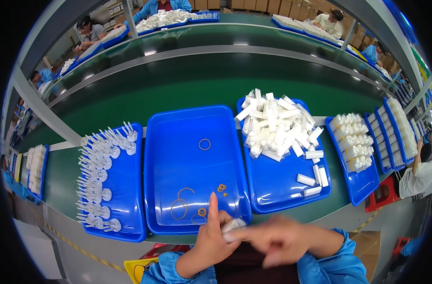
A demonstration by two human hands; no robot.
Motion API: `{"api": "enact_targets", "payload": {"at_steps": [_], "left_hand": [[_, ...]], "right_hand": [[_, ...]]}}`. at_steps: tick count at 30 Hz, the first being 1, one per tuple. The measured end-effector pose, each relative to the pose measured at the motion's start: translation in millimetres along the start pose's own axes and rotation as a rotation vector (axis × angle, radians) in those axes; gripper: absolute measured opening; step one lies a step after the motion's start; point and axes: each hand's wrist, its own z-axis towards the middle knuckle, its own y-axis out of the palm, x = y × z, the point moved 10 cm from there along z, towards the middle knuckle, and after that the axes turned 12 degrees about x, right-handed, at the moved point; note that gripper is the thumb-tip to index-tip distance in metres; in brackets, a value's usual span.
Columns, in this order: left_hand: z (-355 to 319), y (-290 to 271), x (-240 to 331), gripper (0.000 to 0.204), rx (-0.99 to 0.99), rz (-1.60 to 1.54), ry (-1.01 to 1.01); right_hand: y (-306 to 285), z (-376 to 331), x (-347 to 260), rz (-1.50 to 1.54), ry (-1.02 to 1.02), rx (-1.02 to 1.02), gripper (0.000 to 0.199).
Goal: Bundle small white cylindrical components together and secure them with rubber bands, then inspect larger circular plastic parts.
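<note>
At the lower middle of the frame, the person's left hand (215, 242) is closed around a small white bundle with a glossy, clear-looking surface (233, 226), its index finger pointing straight up. The right hand (283, 239), just to the right, is blurred by motion; its extended finger reaches across to the bundle, but whether it grips anything cannot be told. Both forearms wear light blue sleeves (330, 260).

The bundle is just in front of the lower edge of a blue rectangular plastic tray (178, 163) at the centre of the frame. In this tray lie thin tan rubber bands: a single round loop (204, 144) in the upper part, larger loops (179, 208) at the lower left and small coiled ones (221, 188) at the lower right.

Left of centre, a second blue plastic tray (123, 182) holds rows of translucent plastic pieces with thin stems and round bases (102, 175). Right of centre, a third blue plastic tray (277, 182) carries a heap of white, oblong, wrapped pieces (277, 123), with several lying apart near its lower right corner. Further right, a tilted blue tray (363, 185) holds clustered white bundles (352, 142).
</note>
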Motion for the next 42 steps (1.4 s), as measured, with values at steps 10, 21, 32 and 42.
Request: {"api": "enact_targets", "payload": {"at_steps": [10,21,32,42], "left_hand": [[0,-3,7,0.116,0.092,-0.863,-0.200],[-34,55,30,0.071,-0.076,0.470,0.456],[-45,-49,62,0.076,0.258,0.434,0.651],[-43,-218,-22,0.032,0.361,1.462,-0.171]], "right_hand": [[-11,-50,22,1.224,-0.014,0.274,0.041],[-35,-61,48,-0.273,0.153,0.553,0.043],[-185,-200,-40,-0.843,-0.024,1.410,0.030],[-350,-372,16,-1.417,0.492,1.728,0.040]]}}
